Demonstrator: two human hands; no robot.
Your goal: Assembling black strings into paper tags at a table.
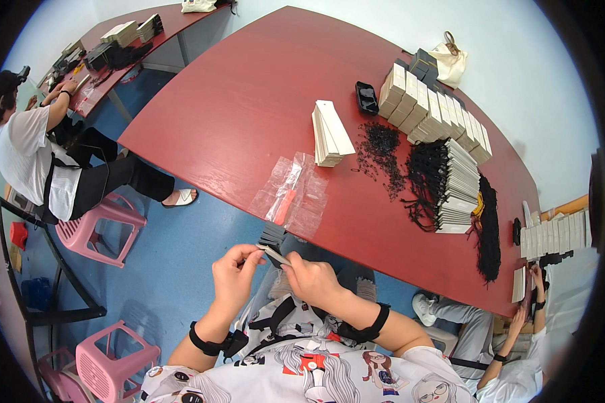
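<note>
Over my lap, just off the table's near edge, my right hand (310,277) grips a thin pale card strip (274,255) that looks like a hang tag. My left hand (235,270) is closed in a pinch at the strip's left end; whatever sits between those fingertips is too small to make out. On the table ahead stands a stack of white card strips (331,138). To its right lies a loose heap of small black pieces (380,144). Beyond that, a row of white tags (458,191) lies with black cords (425,178) fanned out to the left.
Clear plastic bags (299,185) with an orange-red item (284,207) lie near the table edge. Bundled card stacks (430,111), a black tray (367,98) and a cord bundle (489,232) sit right. Pink stools (117,359) stand left. Other people work at left and right.
</note>
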